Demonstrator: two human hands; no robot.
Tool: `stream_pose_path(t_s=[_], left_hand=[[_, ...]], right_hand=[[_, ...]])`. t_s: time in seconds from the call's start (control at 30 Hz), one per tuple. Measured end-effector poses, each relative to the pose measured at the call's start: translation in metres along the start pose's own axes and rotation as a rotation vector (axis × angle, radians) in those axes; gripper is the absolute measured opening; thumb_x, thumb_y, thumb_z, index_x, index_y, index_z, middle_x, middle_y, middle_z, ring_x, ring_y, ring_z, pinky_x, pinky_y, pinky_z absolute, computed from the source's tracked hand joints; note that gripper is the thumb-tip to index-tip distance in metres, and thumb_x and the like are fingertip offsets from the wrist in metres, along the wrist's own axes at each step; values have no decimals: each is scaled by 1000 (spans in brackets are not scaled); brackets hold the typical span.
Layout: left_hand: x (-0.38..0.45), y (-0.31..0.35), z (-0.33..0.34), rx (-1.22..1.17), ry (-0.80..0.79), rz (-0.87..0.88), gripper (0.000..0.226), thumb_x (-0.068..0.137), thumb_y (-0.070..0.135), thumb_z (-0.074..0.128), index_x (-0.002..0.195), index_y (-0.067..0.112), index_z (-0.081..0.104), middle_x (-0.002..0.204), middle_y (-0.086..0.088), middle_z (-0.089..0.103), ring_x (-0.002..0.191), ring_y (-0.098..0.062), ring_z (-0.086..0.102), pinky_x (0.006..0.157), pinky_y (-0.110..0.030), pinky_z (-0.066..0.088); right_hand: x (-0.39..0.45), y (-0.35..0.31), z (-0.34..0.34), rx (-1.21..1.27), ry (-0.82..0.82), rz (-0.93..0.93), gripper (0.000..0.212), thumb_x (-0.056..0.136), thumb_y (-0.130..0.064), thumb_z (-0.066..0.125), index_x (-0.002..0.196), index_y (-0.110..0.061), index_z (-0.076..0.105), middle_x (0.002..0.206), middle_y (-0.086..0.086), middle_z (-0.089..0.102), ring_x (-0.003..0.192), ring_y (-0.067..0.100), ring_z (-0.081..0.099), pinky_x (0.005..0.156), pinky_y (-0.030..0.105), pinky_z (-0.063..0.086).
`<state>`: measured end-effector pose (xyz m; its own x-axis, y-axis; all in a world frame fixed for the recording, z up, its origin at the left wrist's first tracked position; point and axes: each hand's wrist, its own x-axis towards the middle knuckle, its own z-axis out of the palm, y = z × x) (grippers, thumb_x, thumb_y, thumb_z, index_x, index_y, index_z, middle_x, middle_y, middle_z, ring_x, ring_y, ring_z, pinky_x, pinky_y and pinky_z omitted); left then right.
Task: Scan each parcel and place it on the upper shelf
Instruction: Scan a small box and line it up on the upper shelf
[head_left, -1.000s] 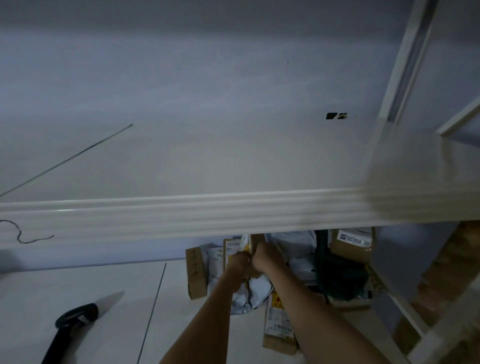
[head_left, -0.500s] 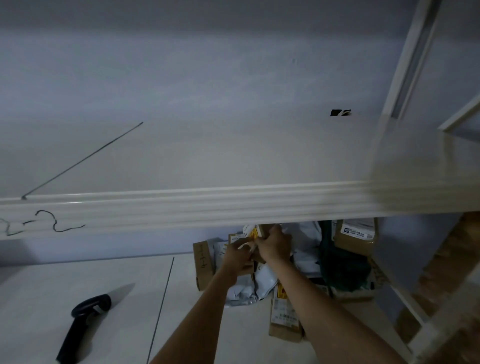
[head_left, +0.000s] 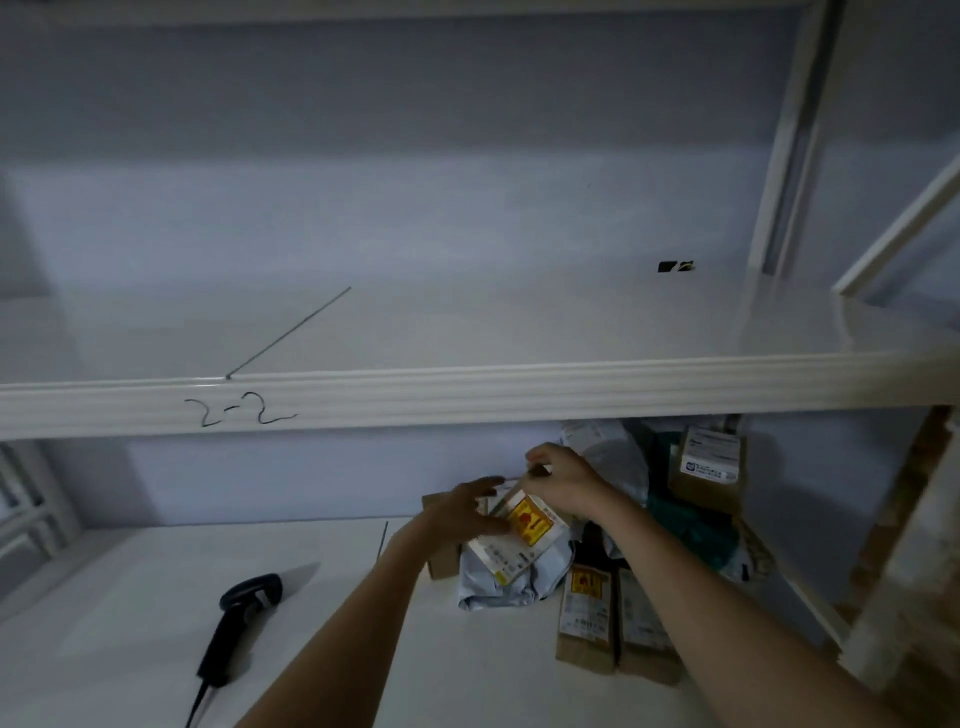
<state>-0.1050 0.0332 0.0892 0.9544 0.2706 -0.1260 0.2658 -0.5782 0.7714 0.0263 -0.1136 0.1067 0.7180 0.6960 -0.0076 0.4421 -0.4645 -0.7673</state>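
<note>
Parcel (head_left: 519, 532) lifted clear of the pile; both hands' fingers grasp it, label print unreadable.

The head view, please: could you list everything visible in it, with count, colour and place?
Upper shelf: one, white, "2-2" written on its front edge.
Lower shelf: one, white, bears the scanner and parcels.
Scanner: one, black, lying left on the lower shelf.
Held parcel: one, white label with yellow sticker, above the pile.
Grey bags: at least two, in the pile.
Brown boxes: several, around the pile.
Green bag: one, right of the pile.
Left hand: on the held parcel.
Right hand: grips its top.
</note>
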Motion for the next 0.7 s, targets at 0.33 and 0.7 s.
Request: stream_pose_path(t_s=[0.33,0.7], left_hand=[[-110,-17,-9,-337,160,-54,34,80,33,78,109,26,63,102,4,68,96,-15,69,76,-30,59],[-192,-94,-66,-581,224,-121,56,82,40,75,131,23,54,108,-8,73,97,-26,72,83,-47,59]], right_hand=[[-60,-60,37,112,-148,-77,61,92,-43,66,146,-26,43,147,3,44,126,20,52,93,32,52],[-81,-101,142,565,-242,85,38,87,-24,76,121,-22,57,102,10,77,88,27,76,73,48,63]])
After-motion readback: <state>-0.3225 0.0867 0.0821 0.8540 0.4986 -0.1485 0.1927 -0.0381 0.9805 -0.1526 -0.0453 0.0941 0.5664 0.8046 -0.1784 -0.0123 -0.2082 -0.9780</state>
